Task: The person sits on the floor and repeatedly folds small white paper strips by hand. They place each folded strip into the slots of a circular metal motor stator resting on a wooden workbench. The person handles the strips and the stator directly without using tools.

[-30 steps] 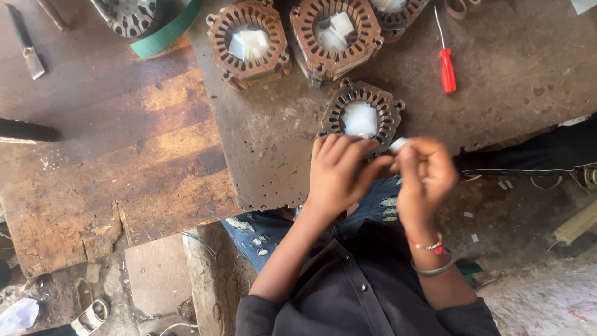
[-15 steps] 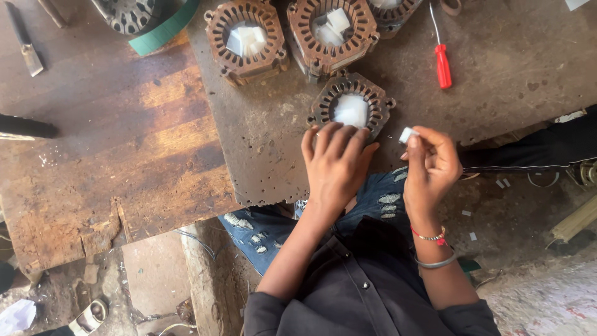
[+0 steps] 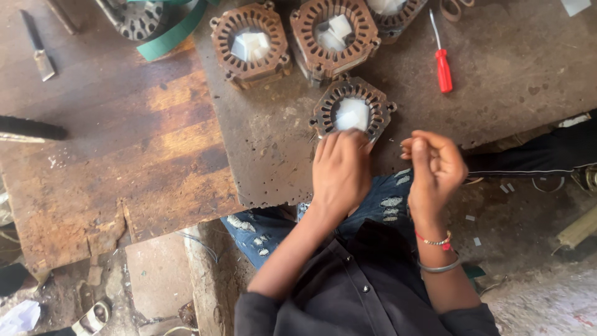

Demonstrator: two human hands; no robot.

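Fingertips of the left hand (image 3: 341,171) press flat on the rusty slotted stator ring (image 3: 352,111), which lies on the steel plate (image 3: 261,137) left of the red screwdriver (image 3: 443,68). Right hand (image 3: 435,167) is curled closed; contents unclear. White paper already fills its centre; slots look unfilled.

Your table (image 3: 112,168) is worn brown wood, with a rusty metal plate (image 3: 497,81) laid over its right part. On the plate sit three slotted stator cores: one near (image 3: 352,112), two farther (image 3: 250,43) (image 3: 334,34), plus a red screwdriver (image 3: 442,62) to the right. A chisel (image 3: 38,50) lies on the wood, far left.
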